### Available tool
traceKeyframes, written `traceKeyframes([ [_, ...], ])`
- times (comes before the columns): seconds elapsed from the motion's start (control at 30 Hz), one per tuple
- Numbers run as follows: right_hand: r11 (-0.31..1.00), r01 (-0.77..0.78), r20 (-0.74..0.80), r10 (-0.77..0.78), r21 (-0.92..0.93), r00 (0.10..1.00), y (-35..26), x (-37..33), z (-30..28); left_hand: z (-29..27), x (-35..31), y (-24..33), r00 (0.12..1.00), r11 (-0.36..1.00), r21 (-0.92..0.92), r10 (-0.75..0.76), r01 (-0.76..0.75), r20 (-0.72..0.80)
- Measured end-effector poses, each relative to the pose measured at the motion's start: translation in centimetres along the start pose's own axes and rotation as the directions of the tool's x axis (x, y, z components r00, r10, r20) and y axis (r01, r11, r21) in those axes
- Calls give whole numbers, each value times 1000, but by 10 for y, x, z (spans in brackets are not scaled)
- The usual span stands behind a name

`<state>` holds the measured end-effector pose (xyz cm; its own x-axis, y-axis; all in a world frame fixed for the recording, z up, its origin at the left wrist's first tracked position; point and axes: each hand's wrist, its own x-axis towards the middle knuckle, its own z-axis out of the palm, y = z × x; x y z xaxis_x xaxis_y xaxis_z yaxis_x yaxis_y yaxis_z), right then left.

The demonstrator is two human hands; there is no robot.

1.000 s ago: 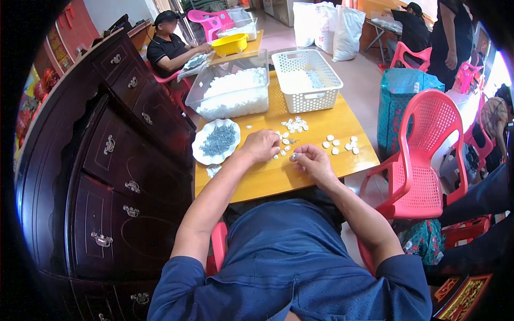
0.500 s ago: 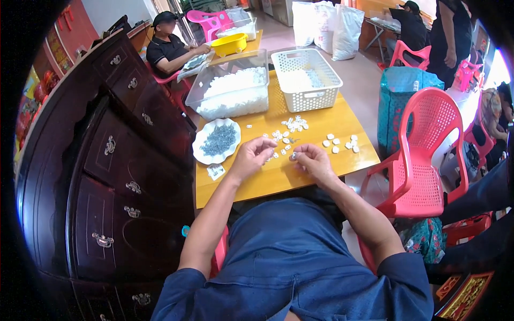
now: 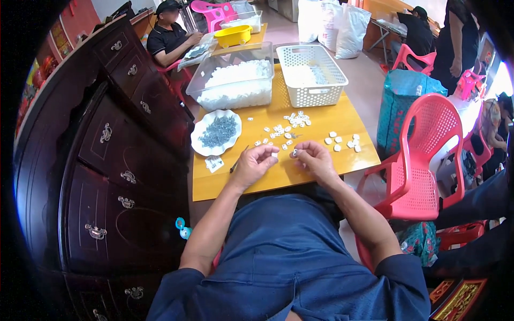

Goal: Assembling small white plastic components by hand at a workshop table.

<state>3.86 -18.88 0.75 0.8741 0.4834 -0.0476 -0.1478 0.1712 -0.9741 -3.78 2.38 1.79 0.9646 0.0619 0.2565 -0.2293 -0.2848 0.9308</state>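
Observation:
My left hand (image 3: 254, 166) pinches a small white plastic piece (image 3: 274, 155) between thumb and fingers above the near part of the yellow table. Facing it across a small gap, my right hand (image 3: 317, 161) grips a small white part with dark holes (image 3: 294, 153). A thin dark rod (image 3: 234, 167) shows beside my left hand, mostly covered by it. Beyond the hands lies a loose spread of small white two-holed pieces (image 3: 297, 119). Several rounded white pieces (image 3: 337, 140) lie to the right. On the left, a white scalloped dish (image 3: 199, 145) holds grey screws (image 3: 218, 131).
A clear bin (image 3: 262, 98) of white pieces and a white perforated basket (image 3: 316, 97) stand at the table's far end. Dark drawers (image 3: 101, 176) line the left; a red plastic chair (image 3: 428, 160) stands right. Beyond sits another person (image 3: 170, 43) near a yellow tub (image 3: 233, 36).
My left hand has shifted slightly down, and a white piece now shows at its fingertips. The right hand still holds its part. The view has shifted a little.

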Motion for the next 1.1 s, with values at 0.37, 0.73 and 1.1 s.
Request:
traceKeyframes([
  [0.37, 994, 83, 64, -78, -67, 995, 12, -2, 4, 2, -3, -1, 998, 997, -54, -55, 54, -16],
  [0.73, 987, 110, 62, -103, -120, 993, 13, -4, 7, 8, -3, -5, 997, 990, -126, -60, 65, 43],
  [1.1, 987, 121, 75, -113, -107, 991, 14, -4, 9, 11, -5, 5, 999, 999, -2, 43, -43, 21],
])
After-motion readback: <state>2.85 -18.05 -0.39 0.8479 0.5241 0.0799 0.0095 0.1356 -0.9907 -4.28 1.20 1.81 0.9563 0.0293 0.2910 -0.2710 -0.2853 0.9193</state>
